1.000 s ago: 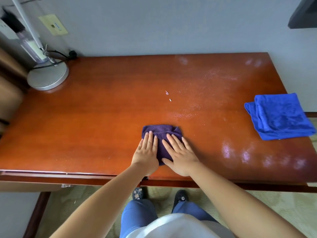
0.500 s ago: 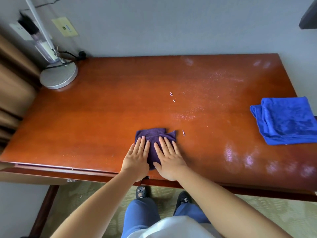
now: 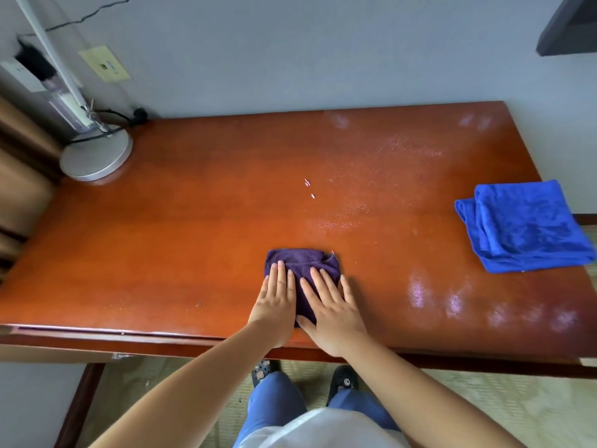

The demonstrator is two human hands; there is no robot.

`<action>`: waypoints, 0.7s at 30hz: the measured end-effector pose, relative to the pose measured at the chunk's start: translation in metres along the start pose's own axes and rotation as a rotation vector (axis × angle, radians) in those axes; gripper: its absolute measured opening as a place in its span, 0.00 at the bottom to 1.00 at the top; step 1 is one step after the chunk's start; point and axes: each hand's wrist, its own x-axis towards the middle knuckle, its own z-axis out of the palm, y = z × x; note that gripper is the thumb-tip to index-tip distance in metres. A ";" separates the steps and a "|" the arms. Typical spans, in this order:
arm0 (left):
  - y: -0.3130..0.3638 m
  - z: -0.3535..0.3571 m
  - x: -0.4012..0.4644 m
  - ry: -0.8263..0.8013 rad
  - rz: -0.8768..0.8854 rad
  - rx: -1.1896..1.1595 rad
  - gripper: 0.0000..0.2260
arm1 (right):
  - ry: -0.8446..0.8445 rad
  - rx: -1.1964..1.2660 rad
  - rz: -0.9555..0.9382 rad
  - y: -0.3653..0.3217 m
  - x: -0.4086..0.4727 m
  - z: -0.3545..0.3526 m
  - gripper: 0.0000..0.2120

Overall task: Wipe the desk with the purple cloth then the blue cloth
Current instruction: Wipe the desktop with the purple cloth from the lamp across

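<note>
Pressing flat on the purple cloth (image 3: 302, 270), both hands lie side by side with fingers straight and spread: left hand (image 3: 276, 305) on its left half, right hand (image 3: 332, 313) on its right. Cloth sits directly under and ahead of the fingertips, near the bench (image 3: 181, 240) front edge. Dusty specks (image 3: 336, 221) lie beyond the fingertips, slightly right (likely the next stroke). Blue cloth (image 3: 526, 226) rests folded well off to the right, nearer the right hand, untouched.
</note>
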 end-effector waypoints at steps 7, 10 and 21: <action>0.011 -0.016 0.024 0.024 0.044 0.006 0.34 | 0.031 -0.031 0.001 0.031 0.009 -0.012 0.38; 0.013 -0.027 0.041 0.046 0.048 0.011 0.33 | 0.022 -0.035 0.016 0.044 0.025 -0.021 0.42; 0.002 -0.067 0.112 0.094 0.009 -0.031 0.32 | 0.018 -0.034 0.039 0.074 0.101 -0.057 0.34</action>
